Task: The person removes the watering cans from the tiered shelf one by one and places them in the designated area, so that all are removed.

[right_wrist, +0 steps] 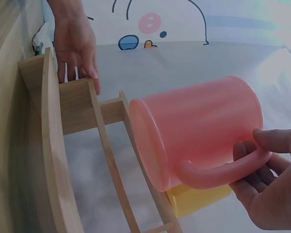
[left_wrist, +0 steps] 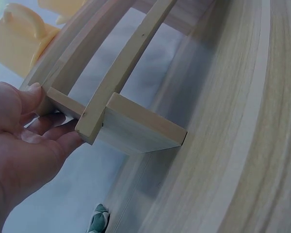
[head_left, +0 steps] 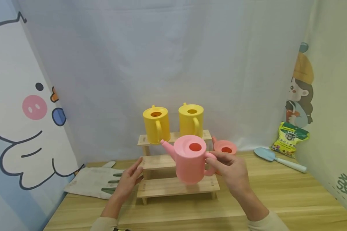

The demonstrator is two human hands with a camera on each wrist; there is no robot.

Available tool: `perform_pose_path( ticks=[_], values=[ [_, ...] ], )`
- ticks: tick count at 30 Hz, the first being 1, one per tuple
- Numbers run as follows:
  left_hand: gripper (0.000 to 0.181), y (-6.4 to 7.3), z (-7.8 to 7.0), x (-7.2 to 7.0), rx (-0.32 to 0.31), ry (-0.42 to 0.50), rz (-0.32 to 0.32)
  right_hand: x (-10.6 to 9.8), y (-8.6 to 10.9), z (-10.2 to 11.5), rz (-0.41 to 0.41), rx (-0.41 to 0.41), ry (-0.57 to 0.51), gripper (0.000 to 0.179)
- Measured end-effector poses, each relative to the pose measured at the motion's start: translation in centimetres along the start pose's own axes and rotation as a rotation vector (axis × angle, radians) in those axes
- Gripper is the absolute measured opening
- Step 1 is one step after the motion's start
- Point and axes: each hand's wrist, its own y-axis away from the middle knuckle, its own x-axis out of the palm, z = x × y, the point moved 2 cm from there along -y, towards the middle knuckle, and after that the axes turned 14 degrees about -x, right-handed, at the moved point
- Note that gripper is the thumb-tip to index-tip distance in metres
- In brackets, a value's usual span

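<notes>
My right hand (head_left: 232,170) grips the handle of a pink watering can (head_left: 190,160), which is held in the air in front of a three-step wooden stand (head_left: 177,187). The can's spout points left, and the same can (right_wrist: 199,131) fills much of the right wrist view. My left hand (left_wrist: 26,141) holds the left end of the stand's middle step, thumb on one side and fingers on the other. On the top step stand two yellow watering cans (head_left: 157,126) (head_left: 191,122), handles toward me. A second pink watering can (head_left: 225,147) stands behind my right hand, partly hidden.
A pair of pale gloves (head_left: 92,183) with green marks lies left of the stand. To the right lie a light-blue trowel (head_left: 280,159) and a green-yellow packet (head_left: 290,138) leaning near the wall. A white curtain (head_left: 173,64) hangs behind the wooden tabletop (head_left: 266,202).
</notes>
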Motion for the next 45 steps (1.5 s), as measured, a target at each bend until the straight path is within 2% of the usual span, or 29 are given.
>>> perform_pose_path(
  ticks=[3, 10, 15, 20, 24, 31, 38, 42, 45],
  values=[
    [0.055, -0.1, 0.0, 0.0, 0.0, 0.006, 0.005, -1.1, -0.6, 0.7, -0.021, 0.012, 0.014, 0.031],
    [0.056, -0.2, -0.2, 0.0, 0.0, 0.005, 0.01, -3.9, -1.7, 1.9, -0.069, -0.018, 0.045, 0.036],
    [0.056, -0.2, -0.3, 0.1, 0.001, 0.003, 0.012, -5.6, -2.0, 2.5, -0.08, -0.041, 0.032, 0.03],
    [0.056, -0.3, -0.3, 0.1, -0.002, -0.004, 0.008, -7.3, -2.2, 3.1, -0.089, -0.05, 0.074, 0.03],
    [0.056, -0.3, -0.2, 0.2, -0.003, -0.004, 0.014, -8.6, -2.3, 3.7, -0.123, -0.044, 0.017, 0.025],
    [0.055, 0.3, 0.0, -0.1, -0.005, -0.01, -0.005, -10.4, -2.7, 4.0, -0.19, -0.105, -0.087, 0.02],
    [0.056, 0.2, 0.2, -0.1, 0.003, -0.017, 0.003, -12.9, -3.0, 3.1, -0.309, -0.033, -0.07, 0.019],
    [0.056, 0.1, 0.1, -0.1, 0.016, -0.025, 0.004, -13.8, -3.3, 2.1, -0.386, -0.006, 0.003, 0.02],
    [0.056, 0.1, 0.2, -0.1, 0.024, -0.029, 0.005, -14.3, -3.5, 1.2, -0.441, 0.049, 0.072, 0.023]
  ],
)
